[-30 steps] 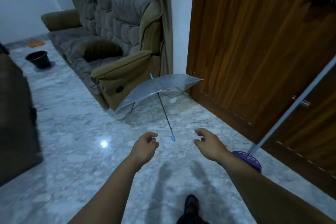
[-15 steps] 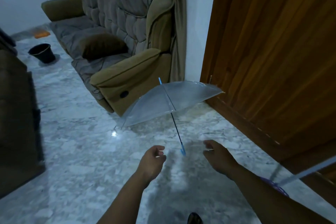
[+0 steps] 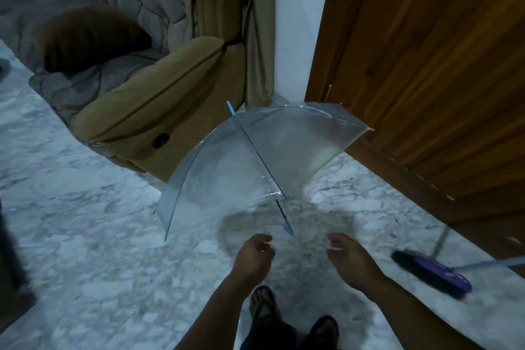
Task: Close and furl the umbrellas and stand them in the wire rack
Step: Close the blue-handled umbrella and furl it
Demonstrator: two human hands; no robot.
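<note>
An open clear umbrella (image 3: pixel 227 167) lies tilted on the marble floor, between the sofa arm and the wooden door. Its dark shaft runs from a blue tip at the top down to a blue handle (image 3: pixel 288 228) that points toward me. My left hand (image 3: pixel 254 254) hovers just below and left of that handle, fingers loosely curled, holding nothing. To the right of the handle my right hand (image 3: pixel 348 257) is held out, fingers apart and empty. Neither hand touches the umbrella. No wire rack is in view.
A tan and grey sofa (image 3: pixel 147 99) with a brown cushion stands at the left. A wooden door (image 3: pixel 426 65) fills the right. A purple broom head (image 3: pixel 431 271) with a pale handle lies on the floor at the right. My sandalled feet (image 3: pixel 292 318) are below.
I have stepped closer, so the umbrella looms larger and nearer. Both hands have reached forward toward its blue handle and remain empty. The broom now shows on the floor at right.
</note>
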